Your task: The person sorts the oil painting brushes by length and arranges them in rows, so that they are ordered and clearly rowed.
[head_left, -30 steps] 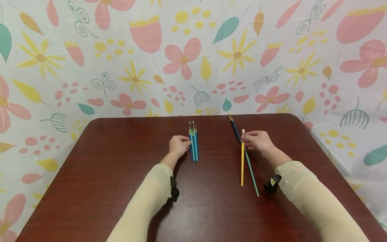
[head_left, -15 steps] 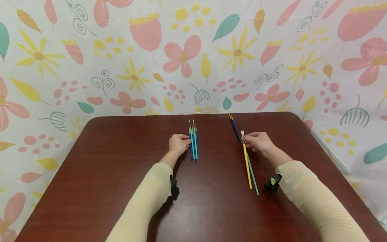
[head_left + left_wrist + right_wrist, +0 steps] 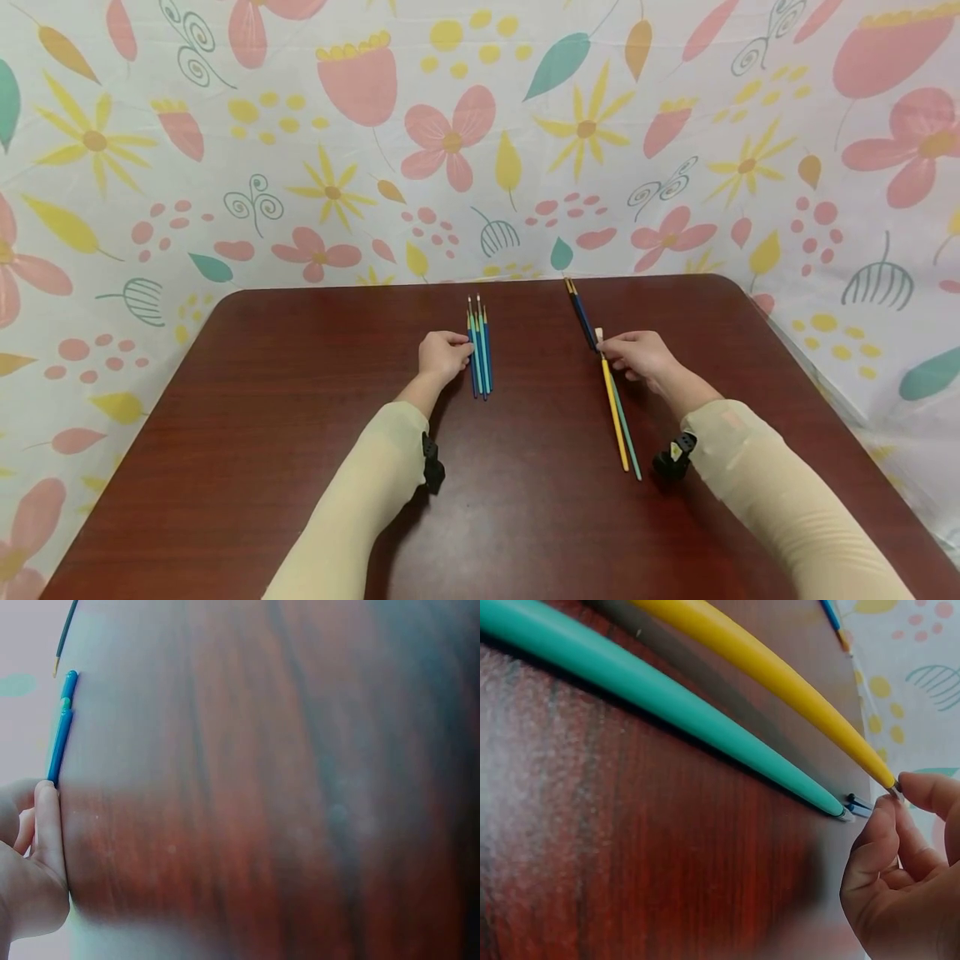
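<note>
My left hand (image 3: 443, 357) rests at the left side of a row of several blue and light-blue paintbrushes (image 3: 483, 358), its fingertips against them. In the left wrist view a finger lies straight beside the blue handles (image 3: 60, 746). With thumb and fingers my right hand (image 3: 641, 357) pinches a yellow paintbrush (image 3: 615, 417) at the metal collar just below its pale bristles. A green paintbrush (image 3: 682, 712) lies on the table close along the yellow one, its bristle end hidden near my fingers. Beyond them are two dark-blue paintbrushes (image 3: 581, 317), bristles toward the back.
The dark reddish-brown table (image 3: 262, 433) meets a white floral cloth (image 3: 450, 208) at its back edge. The two dark-blue brushes reach almost to that edge. A black wrist camera (image 3: 675, 456) sits at my right sleeve, another camera (image 3: 432, 467) at my left.
The yellow paintbrush's handle end has swung right toward the green brush, while my right hand has shifted slightly nearer. My left hand stays beside the blue row.
</note>
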`<state>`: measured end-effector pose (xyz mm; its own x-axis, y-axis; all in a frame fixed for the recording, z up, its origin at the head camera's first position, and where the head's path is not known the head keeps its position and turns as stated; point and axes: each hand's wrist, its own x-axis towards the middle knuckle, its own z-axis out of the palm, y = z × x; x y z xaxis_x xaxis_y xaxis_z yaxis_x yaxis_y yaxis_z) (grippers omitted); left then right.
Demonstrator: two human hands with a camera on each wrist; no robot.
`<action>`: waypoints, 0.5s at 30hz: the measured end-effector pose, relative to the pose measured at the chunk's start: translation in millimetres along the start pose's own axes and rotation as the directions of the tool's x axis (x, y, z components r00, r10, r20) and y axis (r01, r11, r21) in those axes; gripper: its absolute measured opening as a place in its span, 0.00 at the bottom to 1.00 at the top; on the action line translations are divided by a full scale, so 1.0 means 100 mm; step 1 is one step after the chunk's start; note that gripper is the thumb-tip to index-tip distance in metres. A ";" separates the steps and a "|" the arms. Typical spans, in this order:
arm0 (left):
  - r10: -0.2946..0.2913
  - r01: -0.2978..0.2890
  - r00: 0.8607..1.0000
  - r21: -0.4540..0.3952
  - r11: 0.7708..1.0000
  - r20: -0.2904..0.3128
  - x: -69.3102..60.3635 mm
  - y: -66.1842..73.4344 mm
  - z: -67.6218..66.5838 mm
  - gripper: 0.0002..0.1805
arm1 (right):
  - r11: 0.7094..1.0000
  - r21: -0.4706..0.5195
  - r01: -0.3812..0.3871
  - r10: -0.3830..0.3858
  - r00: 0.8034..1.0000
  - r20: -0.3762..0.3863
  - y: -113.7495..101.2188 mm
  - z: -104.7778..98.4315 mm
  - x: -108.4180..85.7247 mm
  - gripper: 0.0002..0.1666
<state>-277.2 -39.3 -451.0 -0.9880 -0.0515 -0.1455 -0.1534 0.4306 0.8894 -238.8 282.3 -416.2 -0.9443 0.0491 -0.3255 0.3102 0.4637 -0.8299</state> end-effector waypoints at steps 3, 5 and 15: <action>0.004 -0.004 1.000 -0.001 1.000 -0.002 0.00 0.01 0.00 0.11 | 1.000 0.001 -0.002 0.002 1.000 -0.007 0.01 0.00 -0.01 0.28; 0.002 -0.002 1.000 -0.002 1.000 -0.001 0.00 0.02 0.00 0.11 | 1.000 0.002 -0.001 0.001 1.000 -0.007 0.02 -0.01 -0.02 0.28; -0.006 0.006 1.000 -0.006 1.000 0.002 -0.02 0.02 0.00 0.11 | 1.000 -0.002 -0.009 0.009 1.000 -0.011 0.10 0.02 -0.08 0.28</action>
<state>-275.4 -38.3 -449.4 -0.9871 -0.0516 -0.1515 -0.1590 0.4245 0.8914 -228.3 284.7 -422.6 -0.9425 0.0629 -0.3282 0.3187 0.4649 -0.8260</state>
